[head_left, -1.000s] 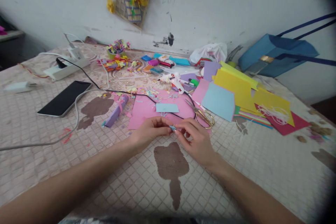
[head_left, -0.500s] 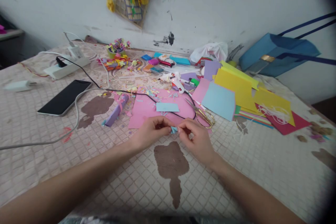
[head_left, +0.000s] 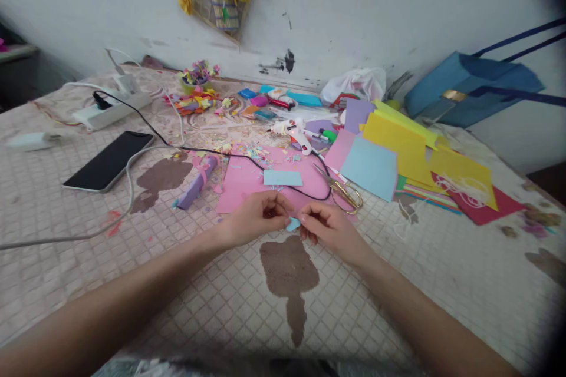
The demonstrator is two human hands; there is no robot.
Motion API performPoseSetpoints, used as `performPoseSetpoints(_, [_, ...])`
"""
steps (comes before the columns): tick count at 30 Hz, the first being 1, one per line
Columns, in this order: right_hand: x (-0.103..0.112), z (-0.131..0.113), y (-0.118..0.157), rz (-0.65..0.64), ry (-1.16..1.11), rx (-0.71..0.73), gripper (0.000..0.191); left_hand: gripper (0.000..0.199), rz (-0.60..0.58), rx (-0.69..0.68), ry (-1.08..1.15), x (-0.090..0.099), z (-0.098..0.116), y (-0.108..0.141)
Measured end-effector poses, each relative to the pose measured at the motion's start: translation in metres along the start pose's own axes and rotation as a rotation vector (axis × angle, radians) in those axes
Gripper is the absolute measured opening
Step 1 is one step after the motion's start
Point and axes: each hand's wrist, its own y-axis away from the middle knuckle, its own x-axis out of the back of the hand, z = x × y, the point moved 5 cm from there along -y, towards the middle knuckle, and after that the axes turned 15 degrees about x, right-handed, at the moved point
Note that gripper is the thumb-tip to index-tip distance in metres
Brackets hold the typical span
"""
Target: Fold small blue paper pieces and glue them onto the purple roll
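Between my hands is a small piece of light blue paper [head_left: 292, 224], folded or curled, its exact shape too small to tell. My left hand [head_left: 260, 216] pinches it from the left with thumb and fingertips. From the other side my right hand [head_left: 329, 227] grips its right edge, fingers closed. Just beyond my fingers a light blue paper strip [head_left: 283, 178] lies on a pink sheet [head_left: 236, 188]. Gold-handled scissors [head_left: 342, 191] rest at that sheet's right side. A white glue gun [head_left: 297, 134] stands behind them.
A phone [head_left: 110, 160], a grey cable [head_left: 130, 182] and a power strip [head_left: 110, 111] occupy the left. A rolled purple paper [head_left: 197, 184] lies left of the pink sheet. Yellow sheets [head_left: 395, 144] and a blue bag [head_left: 469, 91] are at right. Paper scraps [head_left: 247, 156] litter the middle.
The small blue paper has turned between my fingertips and shows a flatter face. My right fingers have shifted, with the lower ones now extending beneath it.
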Motion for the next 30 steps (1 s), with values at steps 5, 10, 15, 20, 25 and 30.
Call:
performPoseSetpoints(5, [-0.003, 0.006, 0.000, -0.070, -0.112, -0.081, 0.022, 0.016, 0.009, 0.015, -0.033, 0.003, 0.001, -0.001])
performPoseSetpoints(10, [-0.005, 0.005, 0.000, -0.037, -0.054, -0.064, 0.022, 0.020, 0.014, 0.015, -0.063, 0.000, -0.003, -0.002])
performPoseSetpoints(15, [-0.007, 0.005, 0.003, -0.080, -0.080, -0.092, 0.022, 0.021, 0.023, 0.019, -0.054, 0.000, -0.005, -0.002])
performPoseSetpoints(20, [-0.009, 0.006, 0.004, -0.178, -0.141, -0.123, 0.020, 0.020, -0.054, 0.073, -0.011, -0.003, -0.009, -0.003])
performPoseSetpoints(25, [-0.008, 0.010, 0.005, -0.205, -0.161, -0.163, 0.017, 0.018, -0.014, 0.040, -0.144, -0.004, -0.008, 0.000])
performPoseSetpoints(30, [-0.006, 0.012, 0.005, -0.225, -0.113, -0.191, 0.015, 0.007, 0.237, -0.154, -0.463, 0.002, 0.003, 0.016])
